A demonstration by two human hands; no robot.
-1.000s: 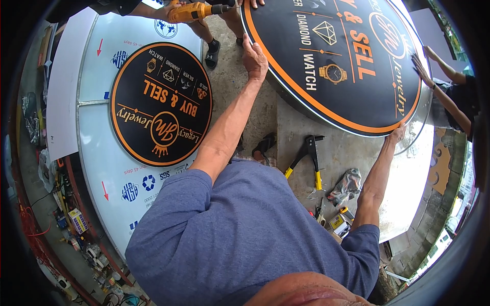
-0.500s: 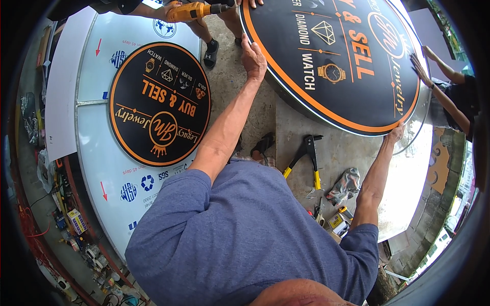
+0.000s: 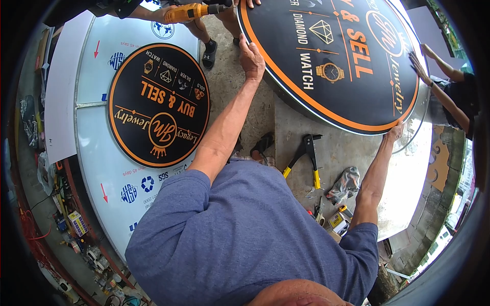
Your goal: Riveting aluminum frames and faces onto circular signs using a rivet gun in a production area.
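Observation:
A large round black sign with an orange and white rim lies over the grey work table. My left hand grips its left edge, fingers pressed against the rim. At the sign's near right edge, my right hand is closed on the rim, its fingertips partly hidden. A co-worker at the top left holds an orange power drill, its tip close to the sign's rim, and a hand rests on the far left edge. Another person's hands touch the sign's right side.
Nearer me on the table lie a hand riveter with yellow grips, a crumpled plastic bag, scissors and a small box. To my left, a smaller matching round sign lies on a pale blue panel.

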